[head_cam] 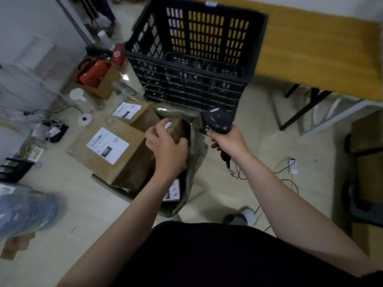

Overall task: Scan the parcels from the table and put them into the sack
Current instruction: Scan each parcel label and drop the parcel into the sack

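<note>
At the open mouth of the olive-green sack (195,146), a small brown cardboard parcel (176,130) with a white label on its top face, gripped from above by the left hand (165,142), fingers curled over the far edge. Deeper in the sack, below the left forearm, another brown parcel with a white printed label (172,191), partly hidden. Just right of the sack's mouth, the right hand (227,140), closed round the grip of a black handheld barcode scanner (217,121), scanner head raised above the sack's rim and turned away and to the left. Dangling from the butt of the grip, a thin dark cable (229,165). Right beside the sack on its left, a large brown cardboard box with a white shipping label (112,151), lying on the pale tiled floor (259,131). Behind that, a second, smaller labelled cardboard box (132,114). Beyond the sack, a tall black plastic crate with slotted walls (192,54). To the right of the crate, a yellow wooden tabletop on black legs (321,50). Farther out: a white power strip (292,165) on the floor at right, a white tape roll (84,119) at left, a red object in an open cardboard carton (93,74), and a blurred blue plastic-covered shoe (27,212) at the left edge.
</note>
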